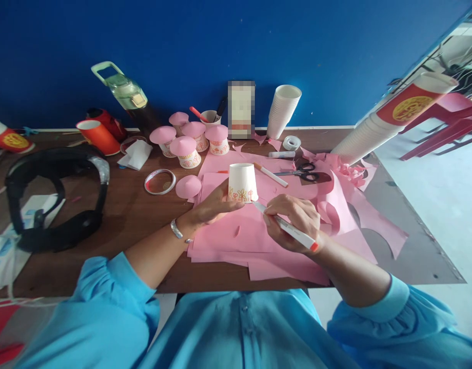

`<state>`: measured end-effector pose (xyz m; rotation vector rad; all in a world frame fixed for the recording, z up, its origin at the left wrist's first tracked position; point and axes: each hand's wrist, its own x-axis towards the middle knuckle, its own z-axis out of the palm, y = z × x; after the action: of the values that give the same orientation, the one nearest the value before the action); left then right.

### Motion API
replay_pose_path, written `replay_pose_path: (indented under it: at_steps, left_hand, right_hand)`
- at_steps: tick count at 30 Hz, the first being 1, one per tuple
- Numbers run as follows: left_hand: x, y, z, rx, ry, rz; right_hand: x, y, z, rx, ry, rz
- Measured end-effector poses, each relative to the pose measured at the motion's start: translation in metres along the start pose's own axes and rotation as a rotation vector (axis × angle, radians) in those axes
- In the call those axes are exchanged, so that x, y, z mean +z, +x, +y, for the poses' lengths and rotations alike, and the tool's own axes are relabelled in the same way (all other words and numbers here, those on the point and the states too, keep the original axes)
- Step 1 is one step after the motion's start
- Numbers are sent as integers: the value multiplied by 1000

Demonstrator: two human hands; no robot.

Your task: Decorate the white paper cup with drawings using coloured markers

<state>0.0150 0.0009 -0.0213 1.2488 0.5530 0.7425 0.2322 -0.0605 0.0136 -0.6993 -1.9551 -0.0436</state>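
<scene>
My left hand (216, 204) is wrapped round a white paper cup (241, 179), held upside down above pink paper. Flowers and grass-like strokes in orange, red and yellow run along the cup's wide lower edge. In my right hand (292, 220) is a white marker pen (295, 233) with a red-orange end, its tip at the cup's lower right edge. Pink paper sheets (220, 241) lie under both hands. Just beyond the cup is another marker (272, 176), lying on the paper. To the left sits a loose pink paper cone (189, 187).
Several decorated cups with pink cone tops (184, 148) stand at the back left. Black scissors (307, 172) and pink scraps lie to the right. Cup stacks (284, 110), a tape roll (159, 182), a bottle (130, 97) and a black headset (59, 236) surround the work area.
</scene>
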Motion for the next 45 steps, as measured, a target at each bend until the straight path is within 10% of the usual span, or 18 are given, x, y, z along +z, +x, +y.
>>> replay_pose_path:
  at_steps: [45]
  left_hand:
    - [-2, 6, -12, -9, -226, -34]
  right_hand:
    - [4, -9, 9, -15, -48, -44]
